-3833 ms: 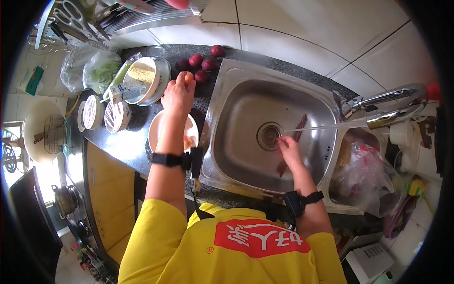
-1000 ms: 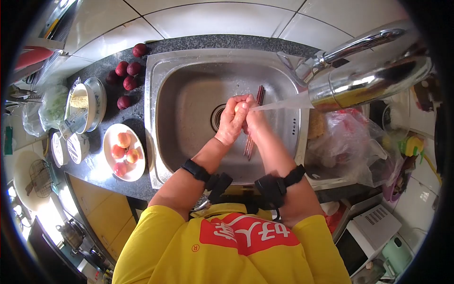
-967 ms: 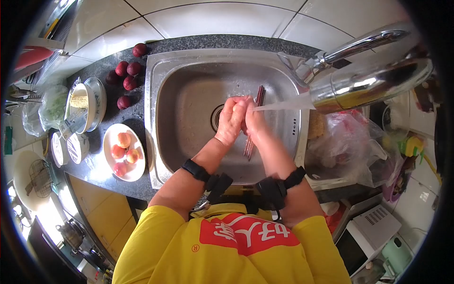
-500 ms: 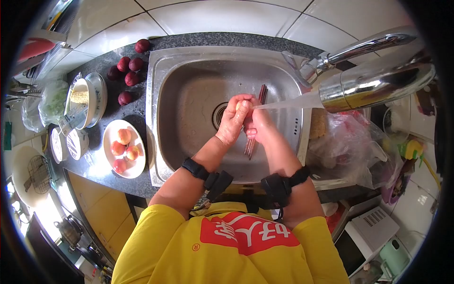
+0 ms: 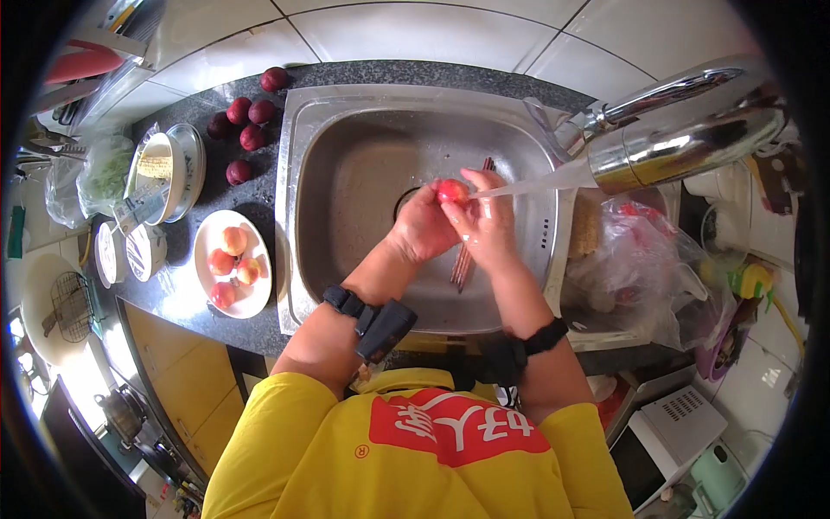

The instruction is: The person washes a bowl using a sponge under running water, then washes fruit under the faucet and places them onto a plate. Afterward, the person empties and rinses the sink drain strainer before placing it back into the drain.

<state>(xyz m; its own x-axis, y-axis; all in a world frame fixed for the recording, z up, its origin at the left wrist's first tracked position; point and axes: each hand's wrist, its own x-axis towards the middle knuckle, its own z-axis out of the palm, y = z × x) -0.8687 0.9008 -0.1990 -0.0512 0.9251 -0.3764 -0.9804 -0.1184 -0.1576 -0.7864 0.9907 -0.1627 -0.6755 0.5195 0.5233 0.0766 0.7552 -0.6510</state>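
Observation:
Over the steel sink (image 5: 346, 199), a wet red and yellow fruit (image 5: 452, 191) sits between my two hands. My left hand (image 5: 423, 227) grips its left side. The fingers of my right hand (image 5: 486, 223) touch its right side, under the water stream from the faucet (image 5: 683, 143). Reddish-brown sticks (image 5: 462, 268) lie in the sink, partly hidden by my right hand. On the counter to the left, a white plate (image 5: 252, 297) bears several similar fruits (image 5: 234, 240). Several dark red fruits (image 5: 252, 137) rest on the counter behind the plate.
A bowl with corn (image 5: 156, 167) stands on plates at the left, near a bag of greens (image 5: 108, 177) and two round, film-covered containers (image 5: 145, 251). Right of the sink lies a clear plastic bag (image 5: 635, 259). A white appliance (image 5: 679, 432) stands low at the right.
My hands have opened from their tight clasp, so the red and yellow fruit now shows between them. Earlier, my left hand was over the plate side, with a fruit near the dark ones.

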